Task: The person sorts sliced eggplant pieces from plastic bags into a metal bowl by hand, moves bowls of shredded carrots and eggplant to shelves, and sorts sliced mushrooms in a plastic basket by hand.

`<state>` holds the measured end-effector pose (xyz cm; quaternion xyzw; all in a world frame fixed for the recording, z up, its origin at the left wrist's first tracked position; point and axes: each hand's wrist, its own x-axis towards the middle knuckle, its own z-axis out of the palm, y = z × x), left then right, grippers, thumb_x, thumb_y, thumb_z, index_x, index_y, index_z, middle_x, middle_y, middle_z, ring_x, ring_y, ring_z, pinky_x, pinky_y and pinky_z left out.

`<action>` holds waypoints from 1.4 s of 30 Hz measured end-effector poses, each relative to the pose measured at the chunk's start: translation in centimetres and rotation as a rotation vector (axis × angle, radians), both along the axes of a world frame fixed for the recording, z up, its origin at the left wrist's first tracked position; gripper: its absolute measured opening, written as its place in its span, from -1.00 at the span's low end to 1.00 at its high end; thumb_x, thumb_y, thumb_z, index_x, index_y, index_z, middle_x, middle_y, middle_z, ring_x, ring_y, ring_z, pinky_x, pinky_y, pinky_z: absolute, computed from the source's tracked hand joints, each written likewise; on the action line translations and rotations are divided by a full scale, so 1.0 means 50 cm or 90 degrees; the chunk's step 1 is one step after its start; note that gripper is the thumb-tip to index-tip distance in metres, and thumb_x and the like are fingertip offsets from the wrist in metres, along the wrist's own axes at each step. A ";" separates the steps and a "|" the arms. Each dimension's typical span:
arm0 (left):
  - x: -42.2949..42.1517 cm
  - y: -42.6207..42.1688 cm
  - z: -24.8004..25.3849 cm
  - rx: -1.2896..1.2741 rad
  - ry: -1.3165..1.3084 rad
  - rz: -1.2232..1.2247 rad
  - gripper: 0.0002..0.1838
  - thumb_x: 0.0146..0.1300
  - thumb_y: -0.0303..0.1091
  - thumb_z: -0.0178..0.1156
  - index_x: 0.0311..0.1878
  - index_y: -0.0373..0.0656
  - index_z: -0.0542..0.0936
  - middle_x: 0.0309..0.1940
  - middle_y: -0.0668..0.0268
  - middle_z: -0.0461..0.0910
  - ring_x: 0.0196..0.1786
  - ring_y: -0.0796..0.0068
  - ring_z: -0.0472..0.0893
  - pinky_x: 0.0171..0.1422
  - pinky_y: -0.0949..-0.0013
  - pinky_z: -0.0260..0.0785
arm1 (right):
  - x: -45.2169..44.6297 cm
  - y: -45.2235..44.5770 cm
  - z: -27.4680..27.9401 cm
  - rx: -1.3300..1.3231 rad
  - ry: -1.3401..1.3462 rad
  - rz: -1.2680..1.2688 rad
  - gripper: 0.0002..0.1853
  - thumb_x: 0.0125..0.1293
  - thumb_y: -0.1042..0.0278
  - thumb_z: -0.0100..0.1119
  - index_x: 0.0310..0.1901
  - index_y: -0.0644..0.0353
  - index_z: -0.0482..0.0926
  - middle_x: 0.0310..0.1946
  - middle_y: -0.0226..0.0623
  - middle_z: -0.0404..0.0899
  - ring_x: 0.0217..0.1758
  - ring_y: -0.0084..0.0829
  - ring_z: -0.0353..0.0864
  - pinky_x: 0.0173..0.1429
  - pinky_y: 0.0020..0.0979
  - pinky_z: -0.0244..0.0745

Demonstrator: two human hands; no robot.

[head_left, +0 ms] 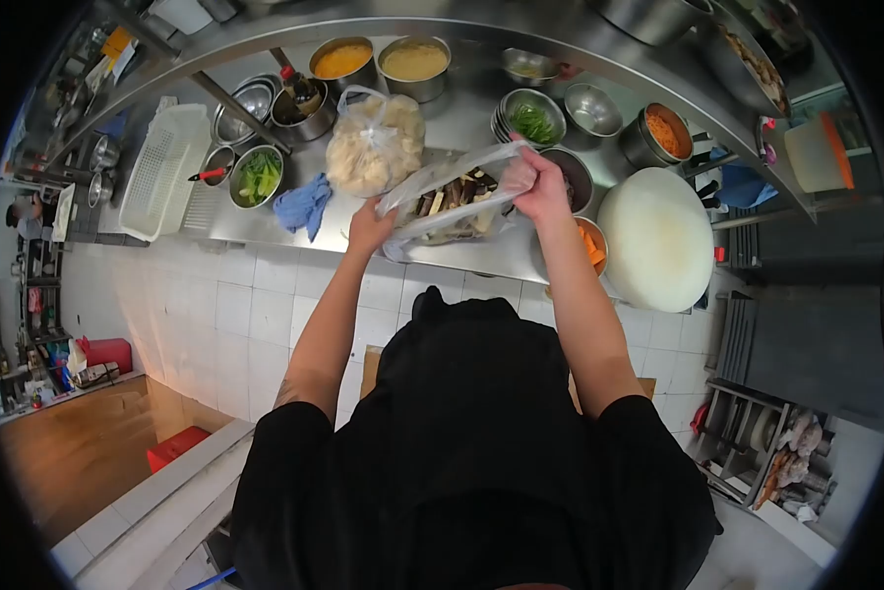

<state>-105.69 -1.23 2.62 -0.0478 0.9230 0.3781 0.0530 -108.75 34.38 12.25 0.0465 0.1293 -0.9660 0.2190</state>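
Hands meet at one clear plastic bag (pixel 440 222) in the upper middle of the frame: the left hand (pixel 367 226) grips its left end, and the right hand (pixel 543 187), raised higher in the frame, has film bunched in its fingers at the upper right end. Between them the mouth gapes, showing dark and pale strips (pixel 457 194) inside; whether the bag's underside touches the surface (pixel 466 118) cannot be told. To hold the mouth wide, an even outward pull with the thumbs over the rim should serve, and levelling the two ends would probably stop the strips sliding toward the lower left. Thin film may tear or slip under a hard tug, so a fuller gathered grip looks safer. The front edge of the surface runs just below the bag, with floor tiles (pixel 274 310) beyond, so the load is best held inside that line. A tied bag of pale pieces (pixel 373 147) stands near on the upper left, and orange pieces (pixel 589 244) and a round white board (pixel 655 239) crowd the right forearm. Bare metal shows above the bag, toward the green strips (pixel 533 123); a shelf edge (pixel 520 39) arches across the top.
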 end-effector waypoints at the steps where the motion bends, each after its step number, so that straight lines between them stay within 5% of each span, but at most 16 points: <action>1: 0.001 0.010 0.006 0.001 -0.004 0.002 -0.45 0.37 -0.01 0.24 0.26 -0.20 0.56 -0.40 0.29 0.65 -0.33 0.35 0.67 -0.10 0.15 0.53 | 0.005 -0.009 0.017 0.001 -0.004 0.002 -0.61 0.50 0.39 0.09 0.32 0.06 0.49 -0.43 -0.53 0.39 -0.57 -0.56 0.27 -0.39 -0.47 0.25; 4: -0.008 0.039 0.045 0.326 0.060 -0.005 -0.44 0.36 -0.07 0.27 0.34 -0.14 0.52 -0.38 0.29 0.66 -0.33 0.38 0.68 -0.10 0.14 0.52 | 0.027 -0.015 0.058 0.342 0.014 -0.027 -0.43 0.36 0.60 0.17 0.41 0.04 0.45 -0.26 -0.43 0.58 -0.37 -0.54 0.51 -0.29 -0.44 0.37; 6: -0.011 0.053 0.155 0.725 -0.207 0.166 -0.42 0.31 -0.16 0.34 0.35 -0.16 0.50 -0.35 0.31 0.66 -0.39 0.41 0.64 -0.12 0.22 0.50 | 0.043 -0.017 0.068 0.465 0.043 -0.085 -0.41 0.33 0.62 0.20 0.40 0.04 0.46 -0.17 -0.41 0.61 -0.22 -0.49 0.58 -0.21 -0.44 0.42; 7: -0.012 0.052 0.145 0.726 -0.210 0.170 -0.42 0.31 -0.16 0.34 0.35 -0.16 0.50 -0.35 0.31 0.66 -0.39 0.41 0.64 -0.12 0.22 0.50 | 0.048 -0.020 0.078 0.587 0.080 -0.141 -0.39 0.30 0.64 0.23 0.40 0.05 0.46 -0.08 -0.38 0.64 -0.06 -0.45 0.66 -0.12 -0.44 0.47; 8: -0.013 0.051 0.130 0.548 -0.132 0.131 -0.43 0.32 -0.20 0.34 0.35 -0.16 0.49 -0.32 0.29 0.67 -0.36 0.40 0.64 -0.09 0.22 0.50 | 0.064 -0.023 0.108 0.778 0.073 -0.134 -0.39 0.26 0.62 0.28 0.37 0.10 0.47 0.08 -0.23 0.63 0.22 -0.28 0.62 0.07 -0.37 0.52; 9: -0.014 0.051 0.121 0.369 -0.054 0.090 -0.45 0.33 -0.24 0.33 0.35 -0.16 0.48 -0.30 0.27 0.67 -0.33 0.40 0.64 -0.07 0.22 0.50 | 0.076 -0.031 0.120 0.779 0.073 -0.131 -0.39 0.26 0.62 0.28 0.37 0.10 0.47 0.08 -0.23 0.63 0.22 -0.28 0.62 0.07 -0.37 0.52; 11: 0.009 0.053 0.129 0.193 0.109 0.050 -0.46 0.32 -0.31 0.30 0.36 -0.17 0.48 -0.24 0.18 0.66 -0.25 0.28 0.67 -0.03 0.16 0.51 | 0.101 -0.055 0.142 1.386 0.464 -0.583 -0.45 0.26 0.58 0.26 0.32 0.19 0.49 0.07 -0.14 0.64 0.17 -0.13 0.63 0.17 -0.26 0.53; 13: 0.012 0.068 0.201 -0.065 0.542 0.009 -0.55 0.29 -0.40 0.26 0.25 -0.18 0.56 -0.25 0.16 0.65 -0.18 0.11 0.67 -0.05 0.20 0.51 | 0.119 -0.094 0.181 1.370 0.592 -0.665 -0.50 0.25 0.58 0.23 0.26 0.20 0.53 0.06 -0.12 0.63 0.03 -0.02 0.65 0.18 -0.18 0.55; 15: 0.012 0.094 0.228 0.062 0.474 -0.122 -0.60 0.22 -0.41 0.28 0.16 -0.19 0.61 -0.25 0.13 0.64 -0.16 0.07 0.66 -0.03 0.16 0.51 | 0.137 -0.116 0.152 1.097 0.719 -0.208 -0.56 0.26 0.58 0.20 0.19 0.10 0.59 0.05 -0.15 0.62 -0.04 0.02 0.68 0.12 -0.10 0.58; 17: 0.011 0.122 0.216 0.189 0.397 -0.248 -0.64 0.15 -0.43 0.30 0.06 -0.20 0.65 -0.24 0.09 0.64 -0.15 0.02 0.66 -0.01 0.12 0.52 | 0.087 -0.127 0.074 1.173 0.670 -0.038 -0.56 0.29 0.55 0.22 0.21 0.08 0.57 0.08 -0.11 0.62 0.07 0.00 0.65 0.17 -0.12 0.56; 19: -0.021 0.145 0.181 0.025 0.157 -0.494 -0.75 0.08 -0.46 0.34 -0.13 -0.24 0.67 -0.26 0.08 0.64 -0.15 0.04 0.68 0.02 0.06 0.52 | 0.070 -0.129 0.040 1.235 0.625 0.134 -0.56 0.31 0.52 0.23 0.23 0.05 0.56 0.10 -0.08 0.62 0.19 -0.02 0.61 0.21 -0.14 0.53; 20: -0.033 0.152 0.180 -0.174 0.075 -0.430 -0.58 0.06 -0.39 0.43 0.05 -0.15 0.63 -0.04 0.04 0.63 0.03 0.01 0.65 0.12 0.00 0.52 | 0.068 -0.131 0.036 1.353 0.548 0.146 -0.56 0.31 0.47 0.25 0.24 0.04 0.54 0.10 -0.08 0.64 0.20 0.01 0.61 0.21 -0.10 0.53; 25: -0.075 0.123 0.174 -0.269 0.112 -0.288 -0.07 0.02 -0.19 0.57 0.48 0.04 0.33 0.39 0.02 0.34 0.38 -0.14 0.41 0.32 -0.01 0.48 | 0.014 -0.084 0.021 1.493 0.466 0.315 -0.31 0.14 0.26 0.50 0.31 0.06 0.43 0.17 -0.06 0.59 0.21 0.05 0.60 0.24 -0.05 0.55; 30: -0.101 0.147 0.219 -0.261 0.088 -0.315 -0.12 0.06 -0.37 0.49 0.50 0.02 0.34 0.33 0.06 0.42 0.38 -0.13 0.43 0.40 0.02 0.43 | -0.038 -0.069 0.000 1.456 0.458 0.044 -0.29 0.11 0.39 0.42 0.35 0.12 0.45 0.17 -0.03 0.61 0.26 0.03 0.57 0.29 -0.11 0.52; 33: -0.117 0.158 0.147 -0.080 0.131 -0.436 -0.19 0.05 -0.51 0.39 0.45 0.07 0.43 0.39 0.10 0.40 0.45 -0.11 0.38 0.45 0.02 0.39 | -0.066 -0.069 -0.013 1.359 0.415 0.123 -0.46 0.15 0.46 0.30 0.24 0.12 0.58 0.05 -0.06 0.70 0.15 -0.01 0.65 0.22 -0.14 0.57; 42: -0.033 0.163 0.094 -0.115 0.199 -0.488 -0.18 0.05 -0.63 0.18 0.46 0.18 0.45 0.52 0.21 0.33 0.53 -0.07 0.33 0.52 0.00 0.31 | -0.126 -0.078 -0.132 1.433 0.268 0.003 -0.63 0.31 0.32 0.26 0.14 0.10 0.69 0.04 -0.11 0.74 0.12 -0.10 0.72 0.22 -0.22 0.58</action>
